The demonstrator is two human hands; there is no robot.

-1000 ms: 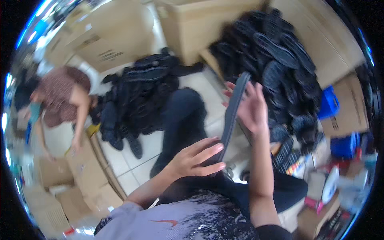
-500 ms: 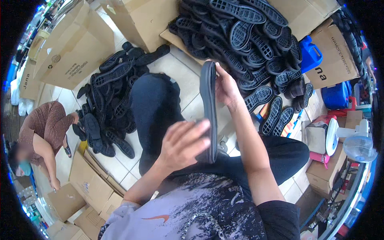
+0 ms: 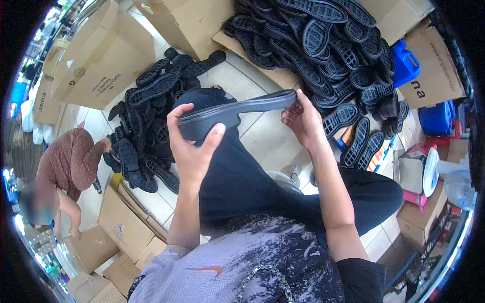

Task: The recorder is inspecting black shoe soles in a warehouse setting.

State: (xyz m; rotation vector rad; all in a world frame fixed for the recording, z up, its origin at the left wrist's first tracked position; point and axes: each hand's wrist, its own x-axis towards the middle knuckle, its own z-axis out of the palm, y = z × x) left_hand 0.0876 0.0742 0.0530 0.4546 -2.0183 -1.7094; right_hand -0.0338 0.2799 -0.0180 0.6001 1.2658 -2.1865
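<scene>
A single black shoe sole (image 3: 230, 112) is held up in front of me, stretched crosswise between both hands. My left hand (image 3: 194, 146) grips its thick heel end, thumb on the near side wall and fingers at the far side. The narrower toe end is pinched by the fingertips of my right hand (image 3: 305, 121). The sole's side wall faces me, and its heel hangs over my bent left knee. Past my right hand rises a large heap of black soles (image 3: 323, 60). Beyond my left knee lies a smaller pile of soles (image 3: 146, 116) on the tiles.
Tall cardboard boxes (image 3: 106, 60) stand at the far left, flattened cardboard (image 3: 124, 222) nearer. A person (image 3: 68, 166) crouches at the left. On the right are a blue jug (image 3: 405, 64), another carton (image 3: 435, 70) and a white fan (image 3: 457, 182). A few separate soles (image 3: 356, 141) lie beside the big heap.
The sole has turned from upright to nearly level, its heel end swung left. My left hand, blurred and beside the sole before, now grips the heel. My right hand stays on the toe end.
</scene>
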